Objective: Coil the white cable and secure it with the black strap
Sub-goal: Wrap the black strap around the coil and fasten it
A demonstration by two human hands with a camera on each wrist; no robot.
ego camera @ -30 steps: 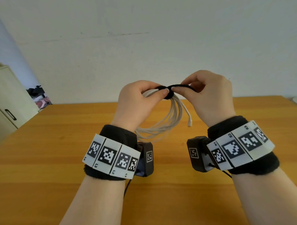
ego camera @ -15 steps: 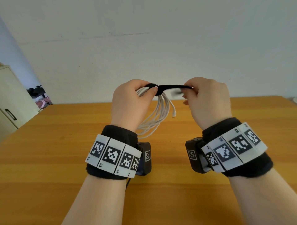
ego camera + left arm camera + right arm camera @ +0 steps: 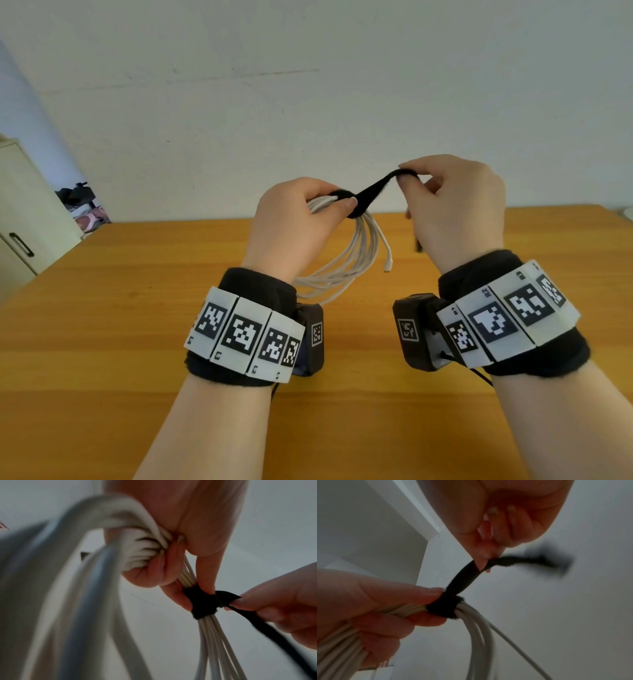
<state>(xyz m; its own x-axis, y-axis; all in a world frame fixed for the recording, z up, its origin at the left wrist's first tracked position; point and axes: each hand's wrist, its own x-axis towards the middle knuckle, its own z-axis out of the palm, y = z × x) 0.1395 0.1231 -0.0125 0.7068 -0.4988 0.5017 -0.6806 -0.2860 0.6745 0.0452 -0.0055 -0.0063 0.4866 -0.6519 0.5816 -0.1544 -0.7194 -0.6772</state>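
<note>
The white cable [image 3: 356,255] hangs as a coil of several loops above the wooden table, one loose end [image 3: 388,265] dangling. My left hand [image 3: 301,219] grips the bundle at its top, thumb and forefinger pinching it where the black strap [image 3: 371,193] wraps round it. In the left wrist view the strap [image 3: 203,602] forms a tight band round the cable [image 3: 212,635]. My right hand [image 3: 455,209] pinches the strap's free tail [image 3: 467,577] and holds it taut, up and to the right of the wrapped band [image 3: 443,607]. The tail's tip [image 3: 547,558] is blurred.
The wooden table [image 3: 120,308] lies below both hands. A pale cabinet [image 3: 24,219] stands at the far left with clutter [image 3: 82,209] beside it. A plain white wall is behind.
My right hand has drawn the strap's tail out from the bundle, rightward then upward, so it now slants up. My left hand kept its grip on the coil, shifting slightly.
</note>
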